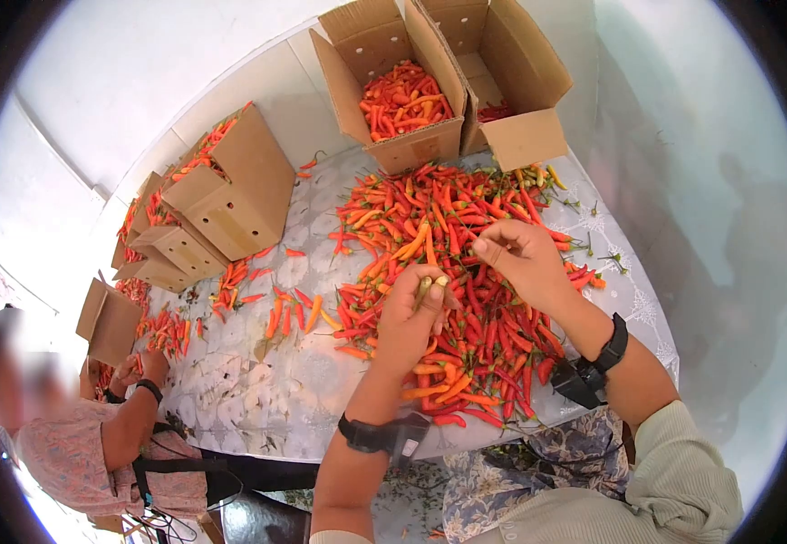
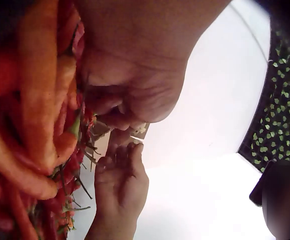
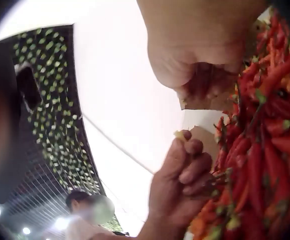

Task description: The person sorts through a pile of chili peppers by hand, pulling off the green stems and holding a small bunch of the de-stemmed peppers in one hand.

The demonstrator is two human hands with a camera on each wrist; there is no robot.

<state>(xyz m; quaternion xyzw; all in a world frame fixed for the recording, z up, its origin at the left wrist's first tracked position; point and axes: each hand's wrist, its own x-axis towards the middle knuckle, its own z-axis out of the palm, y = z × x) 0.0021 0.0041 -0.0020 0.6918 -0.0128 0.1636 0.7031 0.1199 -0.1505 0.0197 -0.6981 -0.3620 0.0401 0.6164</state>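
My left hand [image 1: 411, 313] is over the front of a large heap of red and orange chili peppers [image 1: 466, 317]. Between its thumb and fingers it holds pale yellow-green chili peppers [image 1: 437, 288]; a pale tip [image 3: 179, 135] pokes out above the thumb in the right wrist view. My right hand [image 1: 525, 263] is apart from it, over the heap's right side. Its thumb and forefinger come together with the fingers bent, and I cannot tell whether something small is between them. In the left wrist view the right hand [image 2: 120, 185] shows its palm side.
An open cardboard box [image 1: 411, 145] of chilies stands behind the heap, beside another box [image 1: 525, 136] with few chilies showing. More filled boxes [image 1: 230, 204] line the left. Loose chilies [image 1: 289, 313] and stems lie on the patterned tablecloth [image 1: 230, 381]. Another person [image 1: 94, 435] works at left.
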